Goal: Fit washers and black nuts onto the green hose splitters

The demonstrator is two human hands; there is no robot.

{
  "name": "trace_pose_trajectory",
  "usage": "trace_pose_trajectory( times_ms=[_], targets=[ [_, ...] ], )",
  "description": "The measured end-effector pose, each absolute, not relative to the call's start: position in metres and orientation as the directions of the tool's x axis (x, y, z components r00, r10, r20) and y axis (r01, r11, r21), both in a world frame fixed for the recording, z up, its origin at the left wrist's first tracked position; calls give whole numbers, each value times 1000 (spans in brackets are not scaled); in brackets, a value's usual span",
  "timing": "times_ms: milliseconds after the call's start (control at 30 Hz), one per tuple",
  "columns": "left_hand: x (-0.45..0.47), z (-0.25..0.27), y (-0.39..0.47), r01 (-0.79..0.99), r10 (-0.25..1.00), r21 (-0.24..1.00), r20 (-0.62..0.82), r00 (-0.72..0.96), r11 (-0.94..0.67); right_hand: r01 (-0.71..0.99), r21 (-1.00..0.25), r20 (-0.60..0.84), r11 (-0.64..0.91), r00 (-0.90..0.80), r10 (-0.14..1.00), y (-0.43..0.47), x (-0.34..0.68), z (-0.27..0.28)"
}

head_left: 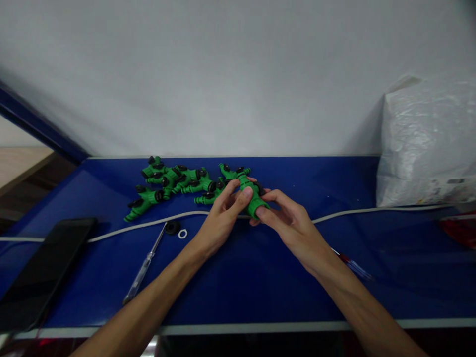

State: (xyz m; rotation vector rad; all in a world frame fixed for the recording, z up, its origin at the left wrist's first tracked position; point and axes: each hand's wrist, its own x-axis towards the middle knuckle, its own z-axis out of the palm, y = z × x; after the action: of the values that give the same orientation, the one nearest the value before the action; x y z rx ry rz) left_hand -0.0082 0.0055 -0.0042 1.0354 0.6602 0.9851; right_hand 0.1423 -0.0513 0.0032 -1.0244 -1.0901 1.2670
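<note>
A green Y-shaped hose splitter (256, 202) with black valve parts is held between both hands above the blue table. My left hand (219, 213) is closed round its left side, thumb lying on top. On the other side, my right hand (292, 215) grips the lower end, with the thumb at the wide round opening. Whether the thumb tip reaches inside that opening, I cannot tell. Just behind the hands lie more green splitters (147, 199), several in a loose cluster. A black ring (172, 228) and a white hex-shaped ring (182, 233) rest left of my left hand.
A clear-handled screwdriver (141, 272) lies by my left forearm, a black phone (48, 270) farther left. Beside my right forearm is a red-and-clear tool (353, 265). A white cable (349, 212) crosses the table (260, 287). A plastic-wrapped package (427, 144) stands at right.
</note>
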Motion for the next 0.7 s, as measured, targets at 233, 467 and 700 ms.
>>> trace_pose_trajectory(
  times_ms=[233, 467, 700],
  targets=[
    [-8, -5, 4, -337, 903, 924, -18, 430, 179, -202, -979, 16, 16, 3, 1000, -51, 141, 7],
    [-9, 5, 10, -399, 853, 824, -178, 490, 401, -140, -990, 43, 33, -73, 996, -54, 139, 10],
    [-9, 8, 12, -353, 829, 809, -267, 491, 470, -86, -994, 71, 64, -76, 995, -53, 140, 11]
  ],
)
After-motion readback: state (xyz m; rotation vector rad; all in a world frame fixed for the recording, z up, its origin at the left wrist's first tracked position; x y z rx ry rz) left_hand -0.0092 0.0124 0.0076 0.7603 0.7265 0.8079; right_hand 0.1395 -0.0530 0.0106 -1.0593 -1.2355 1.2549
